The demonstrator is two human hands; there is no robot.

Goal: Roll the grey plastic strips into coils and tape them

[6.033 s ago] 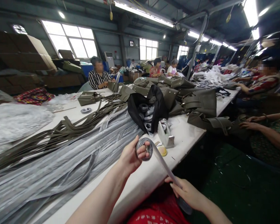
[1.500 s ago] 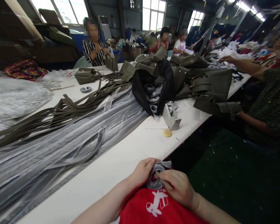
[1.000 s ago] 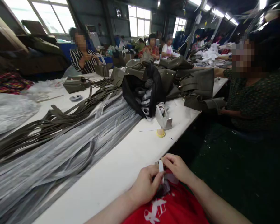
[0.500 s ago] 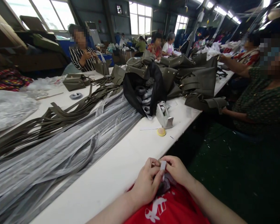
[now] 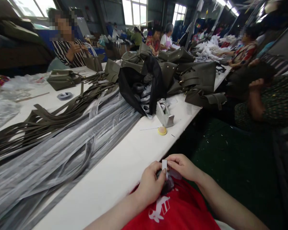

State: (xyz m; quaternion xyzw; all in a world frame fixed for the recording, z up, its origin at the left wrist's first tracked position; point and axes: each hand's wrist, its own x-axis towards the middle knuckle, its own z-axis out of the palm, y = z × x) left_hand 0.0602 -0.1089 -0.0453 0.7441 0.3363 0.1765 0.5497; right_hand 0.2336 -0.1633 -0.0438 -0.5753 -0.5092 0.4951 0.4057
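Close to my body, past the table's edge, my left hand has its thumb pressed on a small white strip that stands upright. My right hand is beside it on the right, thumb and fingers pinched near the strip's top; whatever is between those fingertips is hidden. Below the strip, partly covered by my left hand, lies a dark bundle in clear plastic, against a red cloth with a white print.
On the white table lie plastic-wrapped straps, bare olive straps, a tape dispenser, a yellow-rimmed disc, a black bag with tape rolls and several olive handbags. Co-workers sit around it; one in dark patterned clothing is at right.
The view has shifted, so most table items appear farther left. My right hand has moved slightly up from the strip. The co-worker at right has drawn back their outstretched arm.
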